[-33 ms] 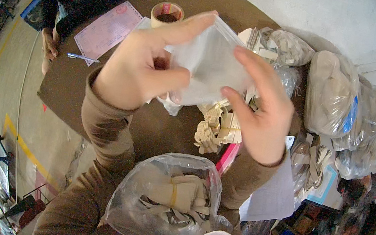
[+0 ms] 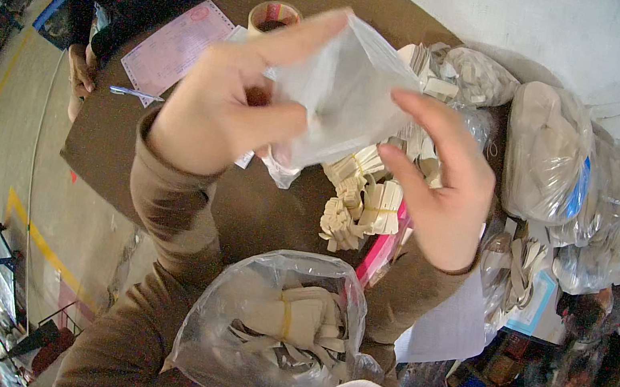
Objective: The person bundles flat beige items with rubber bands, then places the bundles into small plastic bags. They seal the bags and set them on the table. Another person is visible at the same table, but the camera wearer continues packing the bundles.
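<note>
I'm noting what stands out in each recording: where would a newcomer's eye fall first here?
Probably on the translucent plastic bag held up at upper middle by the left hand, with the right hand open beside its right edge. Next comes the clear bag at lower middle, holding tan straps bound with a yellow band. The pink printed sheet also stands out on the brown table, at upper left.

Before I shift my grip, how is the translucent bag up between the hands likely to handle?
The translucent bag is probably floppy, since it looks like thin film with soft folds. It is likely light, as it looks flat with no bulk visible inside. Its smooth, faintly shiny surface suggests it could slip between fingertips, though motion blur hides finer detail.
</note>
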Demonstrator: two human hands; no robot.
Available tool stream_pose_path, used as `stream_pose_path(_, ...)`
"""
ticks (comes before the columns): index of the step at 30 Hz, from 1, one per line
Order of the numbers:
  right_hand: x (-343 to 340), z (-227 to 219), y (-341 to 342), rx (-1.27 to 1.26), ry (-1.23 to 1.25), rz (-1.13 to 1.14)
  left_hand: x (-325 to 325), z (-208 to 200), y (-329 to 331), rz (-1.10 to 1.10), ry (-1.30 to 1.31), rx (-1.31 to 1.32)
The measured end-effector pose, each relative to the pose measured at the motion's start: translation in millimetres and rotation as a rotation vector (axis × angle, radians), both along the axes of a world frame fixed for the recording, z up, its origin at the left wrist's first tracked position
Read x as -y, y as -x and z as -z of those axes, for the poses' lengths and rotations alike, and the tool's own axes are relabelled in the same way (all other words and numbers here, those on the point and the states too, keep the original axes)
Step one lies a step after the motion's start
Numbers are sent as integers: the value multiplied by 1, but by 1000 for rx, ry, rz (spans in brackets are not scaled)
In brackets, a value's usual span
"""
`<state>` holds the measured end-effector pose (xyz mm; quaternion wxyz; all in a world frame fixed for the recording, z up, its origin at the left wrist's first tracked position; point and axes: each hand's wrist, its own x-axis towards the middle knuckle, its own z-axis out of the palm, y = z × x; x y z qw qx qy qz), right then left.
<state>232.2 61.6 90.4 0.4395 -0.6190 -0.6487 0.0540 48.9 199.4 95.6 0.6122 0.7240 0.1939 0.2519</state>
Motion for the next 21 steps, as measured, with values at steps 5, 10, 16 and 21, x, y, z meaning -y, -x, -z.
stream_pose_path(5,10,33,-39,60,479,-42,-17,0,5,-87,-7,17)
stream_pose_path(10,-18,102,-26,224,659,3,-24,9,1,-117,-14,61)
stream_pose_path(16,-34,115,-33,302,656,25,-25,5,3,-102,10,14)
stream_pose_path(21,-13,84,-71,-89,506,-41,-24,3,4,-111,-31,-25)
